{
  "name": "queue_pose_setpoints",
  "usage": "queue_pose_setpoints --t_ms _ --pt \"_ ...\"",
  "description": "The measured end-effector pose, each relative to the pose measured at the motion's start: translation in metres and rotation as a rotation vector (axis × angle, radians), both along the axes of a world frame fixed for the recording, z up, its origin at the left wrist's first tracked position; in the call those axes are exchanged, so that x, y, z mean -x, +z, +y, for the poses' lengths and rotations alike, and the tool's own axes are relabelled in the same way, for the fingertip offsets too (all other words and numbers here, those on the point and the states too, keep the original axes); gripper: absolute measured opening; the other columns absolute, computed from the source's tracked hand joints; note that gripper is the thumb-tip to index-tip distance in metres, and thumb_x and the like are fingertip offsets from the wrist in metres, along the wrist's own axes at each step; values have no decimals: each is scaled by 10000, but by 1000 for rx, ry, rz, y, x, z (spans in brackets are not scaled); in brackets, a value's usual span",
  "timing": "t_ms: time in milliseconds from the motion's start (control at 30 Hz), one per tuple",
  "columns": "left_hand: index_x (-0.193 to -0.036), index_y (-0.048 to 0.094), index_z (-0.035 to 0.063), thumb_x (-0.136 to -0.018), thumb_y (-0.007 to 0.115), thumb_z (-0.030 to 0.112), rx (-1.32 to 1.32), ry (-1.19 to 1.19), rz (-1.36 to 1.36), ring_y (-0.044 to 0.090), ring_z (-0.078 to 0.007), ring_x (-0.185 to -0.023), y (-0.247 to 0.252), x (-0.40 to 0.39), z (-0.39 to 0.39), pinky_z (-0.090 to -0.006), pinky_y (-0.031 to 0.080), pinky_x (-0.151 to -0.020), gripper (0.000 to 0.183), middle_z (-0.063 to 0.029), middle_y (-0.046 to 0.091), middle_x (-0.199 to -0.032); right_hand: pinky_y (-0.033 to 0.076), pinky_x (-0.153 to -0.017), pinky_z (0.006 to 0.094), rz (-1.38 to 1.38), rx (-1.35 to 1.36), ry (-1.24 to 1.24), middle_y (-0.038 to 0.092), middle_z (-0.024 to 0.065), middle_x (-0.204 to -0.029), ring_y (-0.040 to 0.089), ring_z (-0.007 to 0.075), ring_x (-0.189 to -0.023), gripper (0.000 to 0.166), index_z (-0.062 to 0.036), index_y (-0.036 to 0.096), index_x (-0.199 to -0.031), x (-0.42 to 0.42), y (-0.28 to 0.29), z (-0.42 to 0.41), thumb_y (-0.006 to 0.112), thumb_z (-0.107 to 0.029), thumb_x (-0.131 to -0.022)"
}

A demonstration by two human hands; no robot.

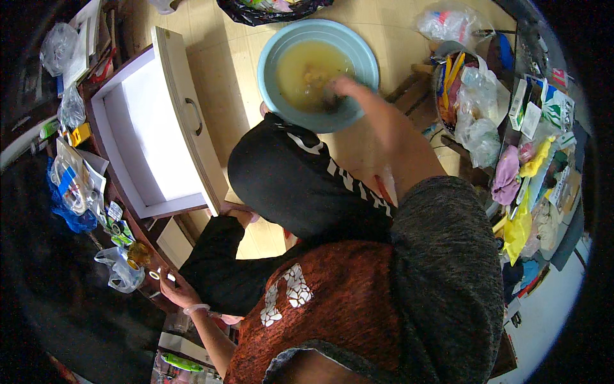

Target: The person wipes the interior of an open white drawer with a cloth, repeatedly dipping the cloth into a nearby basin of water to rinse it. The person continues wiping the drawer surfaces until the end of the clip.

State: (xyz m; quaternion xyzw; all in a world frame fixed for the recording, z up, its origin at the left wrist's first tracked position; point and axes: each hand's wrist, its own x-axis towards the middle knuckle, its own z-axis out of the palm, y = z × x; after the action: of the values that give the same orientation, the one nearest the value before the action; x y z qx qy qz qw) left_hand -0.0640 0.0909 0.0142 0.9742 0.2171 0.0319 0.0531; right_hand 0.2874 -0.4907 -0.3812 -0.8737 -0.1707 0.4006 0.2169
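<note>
A light blue plastic basin (pixel 367 53) stands on the floor ahead of my knee, holding cloudy yellowish water (pixel 307 62). My right hand (pixel 343 87) reaches over the basin's right part; its fingers are blurred, with a dark thing (pixel 331 102) under them at the water, and whether they grip it I cannot tell. At the lower left, my left hand (pixel 178 290) is at the edge of the brown desk (pixel 153 249), with a small white object (pixel 171 277) at its fingers; a white ring (pixel 154 275) lies beside them. Its grip is unclear.
An open, white-lined drawer (pixel 153 139) juts out at left. Plastic bags (pixel 120 271) and small items crowd the desk. A black bag-lined container (pixel 273 19) stands beyond the basin. At right are a filled bin (pixel 479 96) and a heap with a yellow bag (pixel 518 230).
</note>
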Motion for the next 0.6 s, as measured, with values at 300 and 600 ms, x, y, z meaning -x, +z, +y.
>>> queue_pose_setpoints --t_ms 300,600 --pt "-1195 568 22 -879 605 78 82 148 -18 597 -307 -988 1 4 -2 -399 441 -897 323 -147 651 -1094 472 -908 472 -167 51 -797 489 226 -1295 563 385 -1086 558 -123 506 -1294 -35 40 0 689 -360 -824" --pt "-1199 564 23 -861 558 47 78 184 27 588 -330 -988 3 15 4 -416 449 -887 338 -169 638 -1110 448 -937 476 -311 431 -628 455 167 -1324 467 374 -1197 551 -150 550 -1256 -15 14 61 715 -376 -781"
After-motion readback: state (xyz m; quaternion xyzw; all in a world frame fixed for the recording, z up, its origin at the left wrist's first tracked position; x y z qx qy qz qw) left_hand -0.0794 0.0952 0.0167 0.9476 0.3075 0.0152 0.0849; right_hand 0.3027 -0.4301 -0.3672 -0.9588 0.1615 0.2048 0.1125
